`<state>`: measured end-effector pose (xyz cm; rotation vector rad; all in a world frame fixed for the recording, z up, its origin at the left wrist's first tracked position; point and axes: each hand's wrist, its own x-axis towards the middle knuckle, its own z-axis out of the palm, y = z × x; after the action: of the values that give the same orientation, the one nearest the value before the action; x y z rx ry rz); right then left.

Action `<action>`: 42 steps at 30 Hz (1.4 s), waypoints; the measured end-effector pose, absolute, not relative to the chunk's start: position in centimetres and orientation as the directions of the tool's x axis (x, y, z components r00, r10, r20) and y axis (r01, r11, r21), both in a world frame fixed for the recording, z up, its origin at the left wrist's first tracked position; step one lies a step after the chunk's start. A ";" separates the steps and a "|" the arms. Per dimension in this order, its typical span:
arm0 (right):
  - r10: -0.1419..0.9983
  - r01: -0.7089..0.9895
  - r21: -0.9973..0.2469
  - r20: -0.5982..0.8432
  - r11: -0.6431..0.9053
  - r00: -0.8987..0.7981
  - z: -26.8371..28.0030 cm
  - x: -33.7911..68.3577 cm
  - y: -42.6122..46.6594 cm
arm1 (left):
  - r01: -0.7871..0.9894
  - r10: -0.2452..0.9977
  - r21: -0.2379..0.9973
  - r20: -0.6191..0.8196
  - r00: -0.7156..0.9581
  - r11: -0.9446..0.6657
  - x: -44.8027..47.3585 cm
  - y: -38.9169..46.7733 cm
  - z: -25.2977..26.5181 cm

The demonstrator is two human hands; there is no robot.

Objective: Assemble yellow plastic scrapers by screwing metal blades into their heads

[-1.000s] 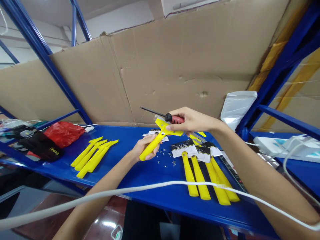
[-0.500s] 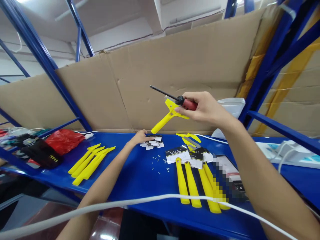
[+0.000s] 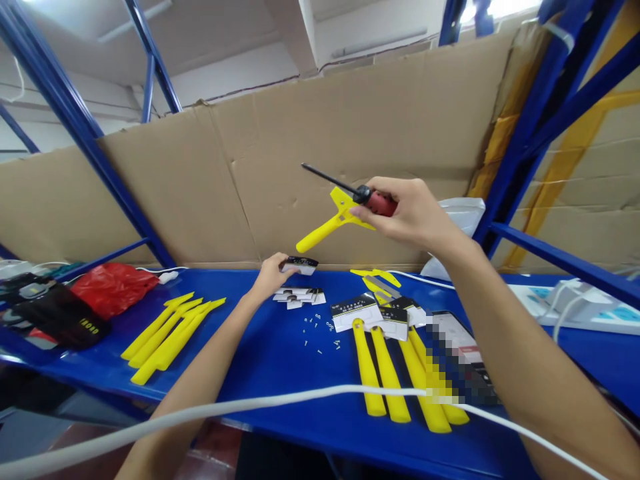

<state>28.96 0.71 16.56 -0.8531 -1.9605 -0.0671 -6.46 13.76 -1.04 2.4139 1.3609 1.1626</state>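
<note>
My right hand (image 3: 400,207) is closed around a screwdriver (image 3: 340,187) with a red and black handle, its shaft pointing left. The same hand pinches a yellow scraper (image 3: 323,232), whose handle slants down to the left. Between the thumb and fingers of my left hand (image 3: 274,275) is a black and white printed card (image 3: 303,265), held just above the card stack (image 3: 300,296). Small screws and nuts (image 3: 320,327) lie scattered on the blue table in front of the stack. My right fingers partly cover the scraper's head.
Several yellow scrapers with cards (image 3: 385,373) lie front right, beside a phone (image 3: 455,340). Yellow blade parts (image 3: 380,283) are behind them. More yellow handles (image 3: 165,333) and a red bag (image 3: 115,287) sit left. A white cable (image 3: 280,400) crosses the foreground; cardboard (image 3: 350,133) walls the back.
My left hand has lifted one card up off the stack. The right hand still holds the screwdriver and scraper, in nearly the same place. The view has shifted slightly.
</note>
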 end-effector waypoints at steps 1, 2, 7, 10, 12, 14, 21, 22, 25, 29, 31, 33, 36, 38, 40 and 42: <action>0.528 0.603 -0.286 0.806 0.744 -0.268 16.6 29.1 0.7 | 0.644 0.735 0.434 0.601 0.314 -0.630 -6.4 13.7 -1.0; 0.516 0.617 -0.280 0.821 0.735 -0.242 16.6 29.2 0.7 | 0.613 0.688 0.405 0.642 0.338 -0.679 -6.3 13.7 -1.1; 0.459 0.658 -0.248 0.873 0.711 -0.167 16.7 29.9 0.5 | 0.419 0.334 0.128 0.821 0.464 -0.899 -5.5 13.1 -1.1; 0.452 0.667 -0.222 0.872 0.711 -0.191 16.8 30.1 0.1 | 0.346 0.077 -0.106 0.875 0.477 -0.932 -4.7 12.3 -0.6; 0.452 0.675 -0.200 0.865 0.710 -0.218 17.0 30.3 -0.2 | 0.338 0.000 -0.172 0.892 0.453 -0.925 -4.1 11.7 0.0; 0.454 0.686 -0.178 0.857 0.705 -0.244 17.2 30.4 -0.5 | 0.335 -0.042 -0.199 0.905 0.424 -0.921 -3.8 11.1 0.4; 0.444 0.699 -0.101 0.833 0.708 -0.329 17.4 30.4 -1.1 | 0.358 -0.022 -0.150 0.941 0.337 -0.922 -3.2 10.3 0.6; 0.438 0.693 -0.088 0.830 0.715 -0.346 17.4 30.4 -1.1 | 0.360 -0.021 -0.150 0.941 0.338 -0.921 -3.1 10.2 0.6; 0.447 0.670 -0.079 0.801 0.738 -0.398 17.4 30.1 -0.9 | 0.366 -0.040 -0.174 0.937 0.346 -0.914 -2.6 9.7 0.6; 0.502 0.660 -0.123 0.754 0.741 -0.424 17.3 29.6 -0.7 | 0.349 -0.058 -0.192 0.931 0.360 -0.917 -2.0 8.8 0.9; 0.522 0.647 -0.147 0.733 0.748 -0.436 17.1 29.3 -0.5 | 0.354 -0.043 -0.182 0.930 0.366 -0.917 -1.8 8.1 1.0; 0.542 0.626 -0.180 0.707 0.759 -0.454 16.9 29.0 -0.3 | 0.364 -0.030 -0.167 0.935 0.353 -0.916 -1.4 7.4 1.1; 0.583 0.594 -0.250 0.661 0.765 -0.472 16.6 28.4 -0.3 | 0.390 0.016 -0.087 0.967 0.254 -0.917 -0.3 6.4 1.1; 0.610 0.574 -0.301 0.633 0.762 -0.477 16.5 28.0 -0.4 | 0.365 0.130 0.079 0.985 0.117 -0.928 0.8 5.9 1.0; 0.630 0.557 -0.344 0.613 0.756 -0.477 16.5 27.8 -0.5 | 0.228 0.339 0.333 0.941 -0.012 -0.915 1.7 5.6 0.9; 0.641 0.548 -0.367 0.604 0.751 -0.473 16.4 27.8 -0.4 | 0.044 0.577 0.576 0.817 -0.003 -0.816 2.3 5.3 0.9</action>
<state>27.79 -0.40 16.44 -0.8879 -2.1885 0.1566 2.34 5.28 0.91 1.8955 0.6405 1.8741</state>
